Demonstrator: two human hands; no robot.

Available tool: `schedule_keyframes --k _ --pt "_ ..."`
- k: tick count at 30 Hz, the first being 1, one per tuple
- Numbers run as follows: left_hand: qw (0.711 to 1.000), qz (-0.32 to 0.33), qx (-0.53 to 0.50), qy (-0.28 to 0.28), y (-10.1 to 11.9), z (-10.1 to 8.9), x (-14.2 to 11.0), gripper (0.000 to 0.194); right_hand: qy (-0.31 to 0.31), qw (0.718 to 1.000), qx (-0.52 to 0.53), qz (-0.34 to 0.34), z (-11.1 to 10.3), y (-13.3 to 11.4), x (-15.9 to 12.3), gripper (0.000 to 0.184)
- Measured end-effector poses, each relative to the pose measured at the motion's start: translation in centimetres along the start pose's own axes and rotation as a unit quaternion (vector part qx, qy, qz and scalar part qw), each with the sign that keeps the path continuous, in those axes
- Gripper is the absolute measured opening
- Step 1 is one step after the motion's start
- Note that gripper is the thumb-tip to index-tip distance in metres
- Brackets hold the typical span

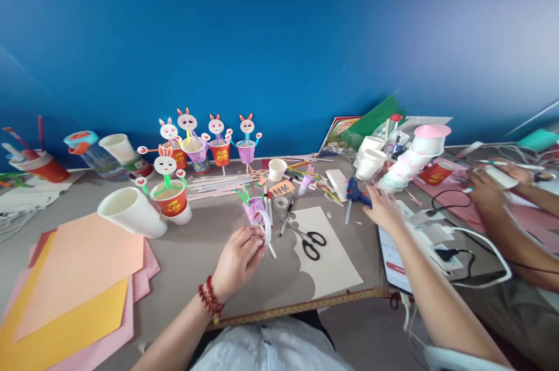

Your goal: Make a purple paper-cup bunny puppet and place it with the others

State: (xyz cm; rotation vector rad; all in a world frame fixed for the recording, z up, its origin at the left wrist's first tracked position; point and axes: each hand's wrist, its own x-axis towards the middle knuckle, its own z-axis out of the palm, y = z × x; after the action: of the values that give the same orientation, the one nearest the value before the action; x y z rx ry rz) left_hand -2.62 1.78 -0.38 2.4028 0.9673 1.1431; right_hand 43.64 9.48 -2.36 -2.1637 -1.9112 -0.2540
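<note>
My left hand is closed at the near side of a purple-coloured paper cup. A white curved band like a rim and a short white stick show at its fingertips; how these join the cup I cannot tell. Green stems stick up at the cup's far side. To the right, my right hand grips the handle of a blue hot glue gun, its nozzle pointing down to the table. Black-handled scissors lie on cut white paper between the hands, beside a tape roll and pens.
Rabbit-faced cup figures stand at the back left. Coloured paper sheets cover the left front. By my right forearm are a tablet, a power strip and cables. Stacked cups lean behind. Another person's hands work at far right.
</note>
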Motion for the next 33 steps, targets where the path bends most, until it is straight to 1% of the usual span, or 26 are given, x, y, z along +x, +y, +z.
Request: schedule_keyframes --k 1,2,3,4,7,8,10,12,14,17,19,21,23,25,28,31,33 --pt "1.000 -0.004 -0.008 0.006 0.0 0.0 0.0 0.010 0.043 0.999 0.005 -0.021 -0.7 -1.6 -0.8 0.054" --pt "1.000 -0.009 -0.017 0.012 0.0 -0.1 0.0 0.009 0.072 0.996 0.031 -0.048 -1.5 -3.5 -1.7 0.047" --pt "0.999 -0.015 -0.026 0.018 0.1 -0.1 0.0 0.009 0.091 0.990 0.073 -0.074 -2.3 -5.5 -2.7 0.040" --pt "0.999 -0.024 -0.036 0.023 0.2 -0.2 0.0 0.008 0.093 0.983 0.124 -0.098 -3.1 -7.8 -3.9 0.034" --pt "0.994 -0.067 -0.080 0.026 0.5 -0.5 0.0 0.008 0.051 0.947 0.268 -0.171 -4.9 -14.6 -7.4 0.024" --pt "0.990 -0.087 -0.103 0.028 0.6 -0.7 0.1 0.009 0.024 0.929 0.314 -0.194 -5.3 -16.7 -8.4 0.023" --pt "0.976 -0.140 -0.159 0.039 0.9 -1.0 0.1 0.013 -0.037 0.887 0.406 -0.216 -5.9 -20.4 -10.0 0.025" --pt "0.950 -0.204 -0.227 0.057 1.3 -1.4 0.2 0.018 -0.084 0.841 0.488 -0.219 -6.1 -23.4 -11.1 0.023" --pt "0.912 -0.268 -0.301 0.078 1.5 -1.8 0.3 0.023 -0.122 0.805 0.547 -0.197 -6.0 -25.5 -11.8 0.017" --pt "0.850 -0.336 -0.390 0.114 1.6 -2.1 0.2 0.027 -0.148 0.769 0.598 -0.171 -5.6 -27.6 -12.2 0.010" --pt "0.819 -0.361 -0.428 0.130 1.4 -2.2 -0.1 0.028 -0.157 0.757 0.612 -0.164 -5.3 -28.5 -12.4 0.007" --pt "0.799 -0.373 -0.452 0.135 1.3 -2.1 -0.4 0.029 -0.162 0.754 0.617 -0.157 -5.2 -29.2 -12.4 0.006" --pt "0.791 -0.376 -0.462 0.138 1.2 -2.1 -0.7 0.028 -0.167 0.753 0.619 -0.146 -5.0 -29.7 -12.5 0.007" --pt "0.797 -0.369 -0.457 0.139 1.3 -2.1 -0.8 0.027 -0.167 0.751 0.623 -0.139 -5.0 -30.1 -12.5 0.010" --pt "0.825 -0.345 -0.429 0.123 1.7 -2.5 -0.8 0.027 -0.154 0.754 0.621 -0.152 -4.9 -30.4 -12.5 0.011" --pt "0.870 -0.296 -0.381 0.100 2.0 -3.0 -0.9 0.026 -0.129 0.757 0.615 -0.180 -5.0 -30.1 -12.5 0.010" --pt "0.904 -0.254 -0.331 0.090 2.2 -3.2 -1.0 0.021 -0.100 0.761 0.613 -0.187 -5.2 -29.7 -12.5 0.004"
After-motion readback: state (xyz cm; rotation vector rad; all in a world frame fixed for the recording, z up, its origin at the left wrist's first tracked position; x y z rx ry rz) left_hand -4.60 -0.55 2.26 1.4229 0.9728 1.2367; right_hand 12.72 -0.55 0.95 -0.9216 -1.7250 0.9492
